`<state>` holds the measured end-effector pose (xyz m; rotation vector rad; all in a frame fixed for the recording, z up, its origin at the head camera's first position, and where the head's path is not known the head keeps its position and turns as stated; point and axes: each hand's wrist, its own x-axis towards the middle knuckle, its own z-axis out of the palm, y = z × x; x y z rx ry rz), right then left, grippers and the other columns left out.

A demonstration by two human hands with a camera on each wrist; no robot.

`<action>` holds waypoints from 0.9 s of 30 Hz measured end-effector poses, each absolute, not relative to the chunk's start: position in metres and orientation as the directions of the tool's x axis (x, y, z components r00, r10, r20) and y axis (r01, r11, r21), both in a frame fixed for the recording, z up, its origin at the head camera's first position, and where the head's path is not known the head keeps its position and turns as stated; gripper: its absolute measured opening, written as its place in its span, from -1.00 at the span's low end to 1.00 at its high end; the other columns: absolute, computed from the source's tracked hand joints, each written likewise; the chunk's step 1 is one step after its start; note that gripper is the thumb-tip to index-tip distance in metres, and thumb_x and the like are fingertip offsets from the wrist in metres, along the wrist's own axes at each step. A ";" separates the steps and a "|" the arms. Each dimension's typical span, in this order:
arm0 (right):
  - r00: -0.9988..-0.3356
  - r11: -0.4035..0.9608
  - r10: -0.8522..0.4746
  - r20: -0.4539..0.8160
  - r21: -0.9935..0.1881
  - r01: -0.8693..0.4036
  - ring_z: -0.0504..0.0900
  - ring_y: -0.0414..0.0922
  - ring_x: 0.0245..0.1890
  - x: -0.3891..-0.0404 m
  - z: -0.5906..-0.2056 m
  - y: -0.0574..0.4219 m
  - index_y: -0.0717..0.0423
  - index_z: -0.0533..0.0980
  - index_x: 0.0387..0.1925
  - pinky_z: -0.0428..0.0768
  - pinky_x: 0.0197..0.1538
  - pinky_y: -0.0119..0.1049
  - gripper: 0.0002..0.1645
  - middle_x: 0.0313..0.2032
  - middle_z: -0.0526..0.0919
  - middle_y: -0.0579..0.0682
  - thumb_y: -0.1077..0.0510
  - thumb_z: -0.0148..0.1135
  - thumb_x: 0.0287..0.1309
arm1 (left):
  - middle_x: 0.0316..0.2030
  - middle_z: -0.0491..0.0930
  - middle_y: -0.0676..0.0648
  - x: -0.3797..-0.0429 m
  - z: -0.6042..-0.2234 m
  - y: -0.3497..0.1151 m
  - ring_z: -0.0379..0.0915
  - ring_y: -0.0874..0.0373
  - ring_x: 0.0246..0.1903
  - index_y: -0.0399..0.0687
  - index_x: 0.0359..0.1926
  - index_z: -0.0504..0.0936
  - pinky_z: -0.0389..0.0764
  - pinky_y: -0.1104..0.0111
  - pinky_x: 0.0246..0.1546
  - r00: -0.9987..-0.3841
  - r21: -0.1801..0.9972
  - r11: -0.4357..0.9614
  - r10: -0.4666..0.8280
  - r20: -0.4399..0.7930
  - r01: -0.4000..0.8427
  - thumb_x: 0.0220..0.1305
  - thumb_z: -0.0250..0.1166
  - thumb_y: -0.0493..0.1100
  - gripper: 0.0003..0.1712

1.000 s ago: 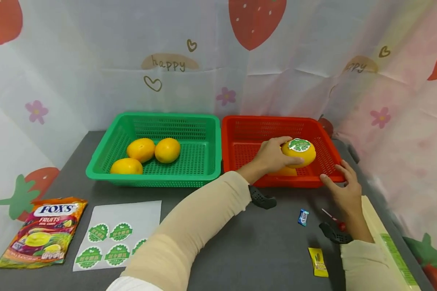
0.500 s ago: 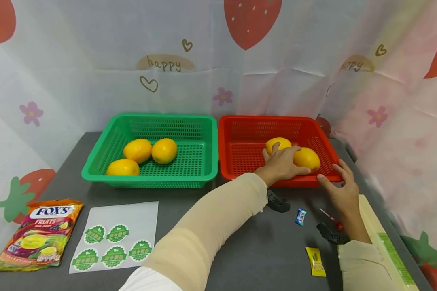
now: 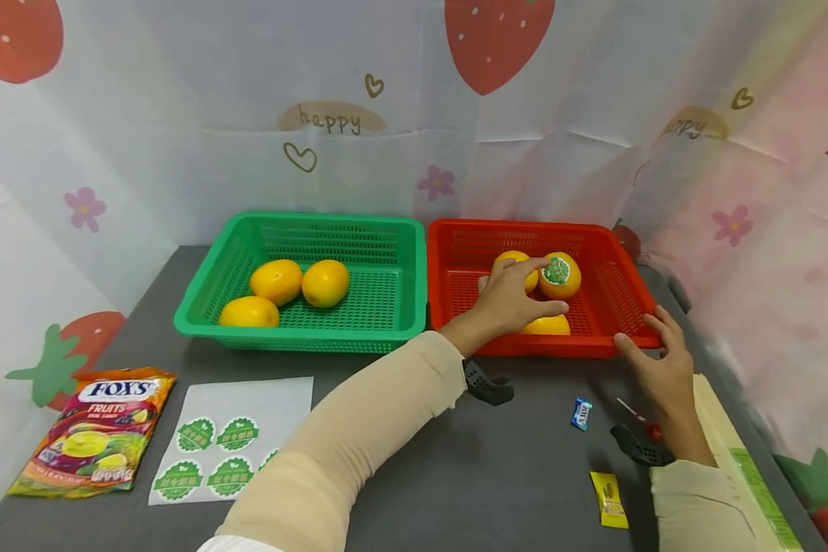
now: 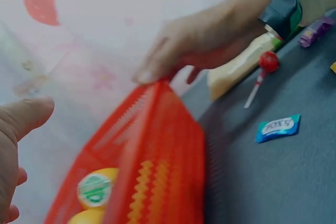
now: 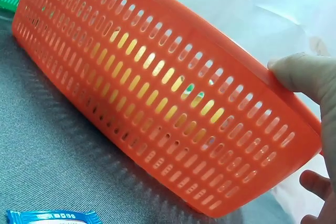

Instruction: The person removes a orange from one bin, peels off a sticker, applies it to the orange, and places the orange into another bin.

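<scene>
My left hand (image 3: 505, 303) is over the red basket (image 3: 624, 343), thumb and fingers apart with nothing between them. Beyond its fingertips lies a yellow-orange fruit (image 3: 559, 277) bearing a round green-and-white sticker. Another fruit (image 3: 513, 259) is partly hidden behind the fingers, and a third (image 3: 548, 326) shows below the thumb. At the basket's front right corner, my right hand (image 3: 665, 377) grips the rim. Its thumb (image 5: 298, 72) lies on the rim in the right wrist view. The left wrist view shows the stickered fruit (image 4: 95, 189) inside the basket.
A green basket (image 3: 303, 337) with 3 fruits stands left. A sheet of green stickers (image 3: 248, 395) and a FOX'S candy bag (image 3: 96, 433) lie in front. Nearer the right arm are blue (image 3: 581, 413) and yellow (image 3: 609, 500) wrapped candies and a red lollipop (image 4: 268, 62).
The left hand lowered the stickered fruit into the red basket, let go of it and drew back left. The right hand stayed at the basket's corner. The head view shifted slightly.
</scene>
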<state>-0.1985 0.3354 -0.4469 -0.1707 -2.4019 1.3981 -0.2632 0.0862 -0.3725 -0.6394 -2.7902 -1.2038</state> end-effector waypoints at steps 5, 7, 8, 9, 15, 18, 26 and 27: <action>-0.933 0.492 0.278 0.228 -0.868 -0.066 -0.05 -0.01 0.43 -0.198 -0.447 0.338 0.13 0.21 0.43 -0.03 0.36 0.10 -0.13 0.46 0.02 -0.20 -0.07 0.29 0.19 | 0.26 0.37 0.03 -0.259 -0.364 0.046 0.00 0.09 0.32 0.16 0.34 0.39 0.10 0.05 0.20 -0.917 0.756 0.528 0.306 0.256 0.387 0.06 0.43 0.20 -0.17; -0.931 0.495 0.285 0.228 -0.867 -0.061 -0.06 -0.01 0.44 -0.198 -0.447 0.340 0.12 0.20 0.43 -0.03 0.36 0.09 -0.12 0.47 0.01 -0.21 -0.09 0.29 0.18 | 0.27 0.36 0.04 -0.257 -0.363 0.031 0.00 0.09 0.32 0.14 0.34 0.40 0.07 0.01 0.22 -0.916 0.773 0.499 0.290 0.278 0.393 0.06 0.43 0.19 -0.17; -0.930 0.495 0.289 0.229 -0.867 -0.059 -0.06 -0.02 0.44 -0.197 -0.446 0.341 0.12 0.20 0.43 -0.04 0.36 0.09 -0.12 0.47 0.01 -0.21 -0.09 0.29 0.18 | 0.28 0.35 0.05 -0.256 -0.363 0.025 -0.01 0.09 0.33 0.14 0.35 0.39 0.06 0.00 0.23 -0.915 0.779 0.488 0.286 0.285 0.395 0.07 0.43 0.19 -0.18; -0.928 0.494 0.294 0.231 -0.868 -0.060 -0.06 -0.02 0.44 -0.197 -0.446 0.341 0.12 0.20 0.43 -0.04 0.36 0.09 -0.12 0.46 0.02 -0.21 -0.09 0.29 0.18 | 0.29 0.34 0.06 -0.254 -0.363 0.019 -0.02 0.09 0.34 0.13 0.35 0.39 0.04 -0.01 0.24 -0.915 0.784 0.478 0.282 0.289 0.396 0.08 0.43 0.18 -0.18; -0.924 0.493 0.298 0.238 -0.868 -0.065 -0.03 -0.03 0.43 -0.197 -0.447 0.342 0.12 0.20 0.43 0.00 0.34 0.10 -0.13 0.46 0.03 -0.20 -0.07 0.28 0.19 | 0.35 0.27 0.08 -0.242 -0.364 -0.014 -0.08 0.08 0.36 0.10 0.36 0.38 -0.04 -0.08 0.26 -0.905 0.784 0.456 0.274 0.326 0.421 0.11 0.41 0.14 -0.19; -0.925 0.494 0.295 0.240 -0.867 -0.067 -0.03 -0.03 0.43 -0.197 -0.448 0.341 0.12 0.20 0.43 0.01 0.34 0.11 -0.13 0.46 0.04 -0.20 -0.08 0.28 0.19 | 0.38 0.23 0.07 -0.236 -0.363 -0.034 -0.09 0.08 0.36 0.06 0.36 0.39 -0.02 -0.12 0.25 -0.891 0.774 0.443 0.260 0.373 0.453 0.10 0.42 0.13 -0.19; -0.921 0.499 0.296 0.253 -0.863 -0.077 0.00 -0.04 0.42 -0.199 -0.449 0.334 0.13 0.22 0.42 0.03 0.33 0.11 -0.14 0.45 0.05 -0.20 -0.07 0.29 0.19 | 0.40 0.19 0.06 -0.217 -0.363 -0.103 -0.11 0.03 0.37 -0.02 0.31 0.45 0.06 -0.12 0.23 -0.841 0.723 0.438 0.195 0.504 0.535 0.10 0.45 0.08 -0.23; -0.921 0.496 0.295 0.255 -0.864 -0.081 0.00 -0.04 0.42 -0.199 -0.449 0.332 0.13 0.22 0.42 0.03 0.33 0.11 -0.14 0.45 0.06 -0.20 -0.07 0.29 0.18 | 0.40 0.19 0.05 -0.215 -0.363 -0.112 -0.11 0.02 0.37 -0.02 0.31 0.46 0.07 -0.13 0.23 -0.835 0.717 0.439 0.184 0.518 0.542 0.09 0.45 0.07 -0.24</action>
